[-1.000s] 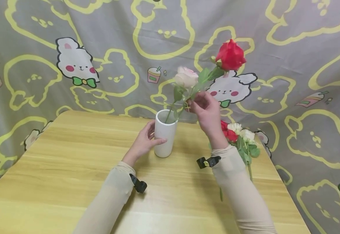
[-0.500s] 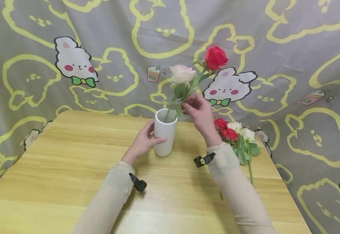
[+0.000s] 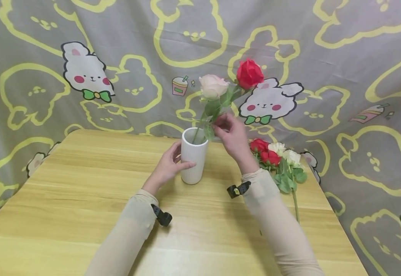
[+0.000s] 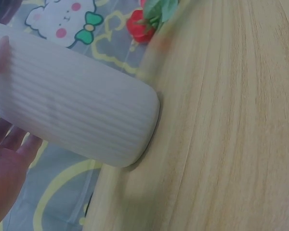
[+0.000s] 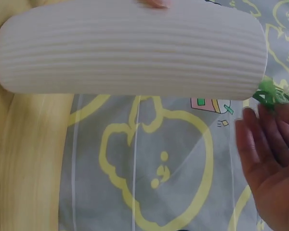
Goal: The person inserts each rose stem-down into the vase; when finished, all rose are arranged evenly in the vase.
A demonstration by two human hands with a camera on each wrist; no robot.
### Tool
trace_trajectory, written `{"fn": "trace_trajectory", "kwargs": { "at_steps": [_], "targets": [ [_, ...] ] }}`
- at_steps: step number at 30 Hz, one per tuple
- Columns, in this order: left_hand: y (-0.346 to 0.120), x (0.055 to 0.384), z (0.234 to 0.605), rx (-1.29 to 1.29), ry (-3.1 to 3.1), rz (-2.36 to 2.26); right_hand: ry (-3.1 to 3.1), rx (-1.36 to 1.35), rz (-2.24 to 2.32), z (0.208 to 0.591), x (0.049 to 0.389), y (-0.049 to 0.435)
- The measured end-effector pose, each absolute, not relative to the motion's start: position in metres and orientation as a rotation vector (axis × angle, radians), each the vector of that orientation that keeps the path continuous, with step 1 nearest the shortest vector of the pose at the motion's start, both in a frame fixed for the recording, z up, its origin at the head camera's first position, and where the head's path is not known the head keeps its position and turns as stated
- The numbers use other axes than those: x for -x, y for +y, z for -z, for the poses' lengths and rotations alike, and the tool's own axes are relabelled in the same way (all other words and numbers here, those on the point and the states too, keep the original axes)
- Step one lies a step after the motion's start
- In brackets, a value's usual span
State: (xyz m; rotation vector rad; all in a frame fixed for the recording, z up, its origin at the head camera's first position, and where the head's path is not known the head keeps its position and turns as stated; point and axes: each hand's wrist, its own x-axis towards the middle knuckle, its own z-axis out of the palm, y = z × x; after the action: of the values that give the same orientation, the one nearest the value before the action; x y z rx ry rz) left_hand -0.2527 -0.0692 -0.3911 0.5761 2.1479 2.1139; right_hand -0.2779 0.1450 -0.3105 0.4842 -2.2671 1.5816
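A white ribbed vase (image 3: 192, 163) stands upright on the table, its fluted side close up in both wrist views. My left hand (image 3: 167, 165) holds it from the left, the thumb across its front and the other fingers behind. A pale pink rose (image 3: 213, 87) leans out of the vase mouth. With thumb and fingertips my right hand (image 3: 233, 138) pinches the stem of a red rose (image 3: 250, 74) just above the right rim. Green leaves (image 5: 274, 94) show at the rim beside those fingertips. The lower end of the red rose's stem is hidden.
To the right, a bunch of red roses (image 3: 270, 157) and white roses (image 3: 292, 158) lies on the wooden table (image 3: 93, 184), partly behind the right forearm. A grey patterned curtain (image 3: 135, 23) hangs behind the table and along its sides.
My right hand has moved left and down with the red rose, bringing its bloom lower and closer to the pink rose. The left hand and vase have stayed in place.
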Motion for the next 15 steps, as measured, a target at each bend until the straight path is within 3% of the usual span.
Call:
{"fn": "trace_trajectory", "kwargs": {
  "at_steps": [15],
  "targets": [
    [-0.067, 0.253, 0.39, -0.61, 2.136, -2.123, -2.604, -0.465, -1.381, 0.311, 0.26, 0.19]
  ]
}}
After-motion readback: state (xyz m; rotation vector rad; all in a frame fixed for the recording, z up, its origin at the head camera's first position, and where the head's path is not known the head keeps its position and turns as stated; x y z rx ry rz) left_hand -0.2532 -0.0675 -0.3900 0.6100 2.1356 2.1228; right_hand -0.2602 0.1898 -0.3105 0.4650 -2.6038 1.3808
